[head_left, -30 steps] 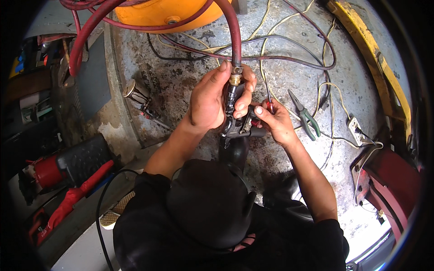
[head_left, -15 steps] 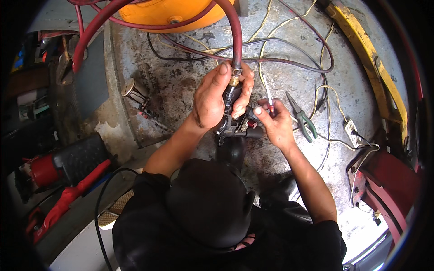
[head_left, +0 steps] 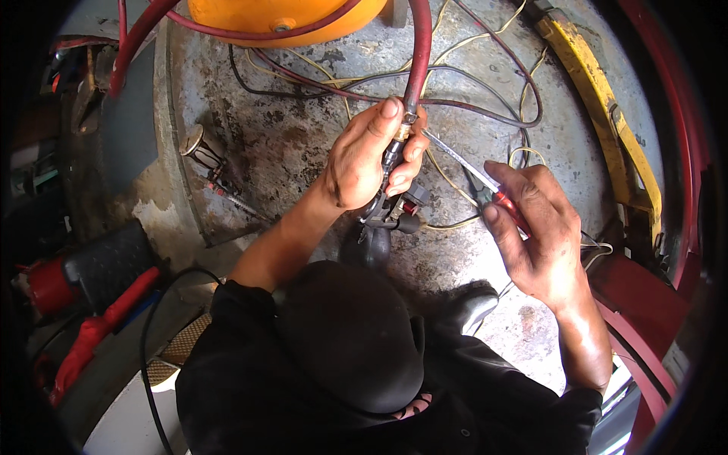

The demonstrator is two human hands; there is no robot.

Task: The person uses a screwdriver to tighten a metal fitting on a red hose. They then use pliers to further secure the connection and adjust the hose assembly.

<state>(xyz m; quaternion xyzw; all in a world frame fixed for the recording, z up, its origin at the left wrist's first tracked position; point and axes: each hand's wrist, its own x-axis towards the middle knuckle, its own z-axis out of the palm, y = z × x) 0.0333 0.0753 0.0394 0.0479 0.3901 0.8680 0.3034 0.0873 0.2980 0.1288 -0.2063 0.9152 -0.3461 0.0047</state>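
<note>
My left hand (head_left: 356, 167) is closed round the neck of a black air tool (head_left: 390, 224), where a brass fitting (head_left: 403, 132) joins it to a thick red hose (head_left: 419, 61). The tool's body hangs below the fingers, partly hidden by them. To the right, my right hand (head_left: 547, 235) grips a screwdriver (head_left: 462, 161) by its red handle between thumb and fingers. Its long metal shaft slants up and left, with the tip close to the left hand's fingers; whether it touches them I cannot tell. Behind the screwdriver, pliers (head_left: 482, 196) are mostly covered by the right hand.
Tangled cables (head_left: 485, 114) and hose loops lie on the stained floor. An orange tank (head_left: 288, 24) stands at the far side. A yellow metal arm (head_left: 599, 98) runs along the right. A spray gun with a cup (head_left: 203, 148) lies at the left.
My right hand has moved right and away from the tool, with the screwdriver tilting further left. It now covers much of the pliers. My left hand keeps its hold.
</note>
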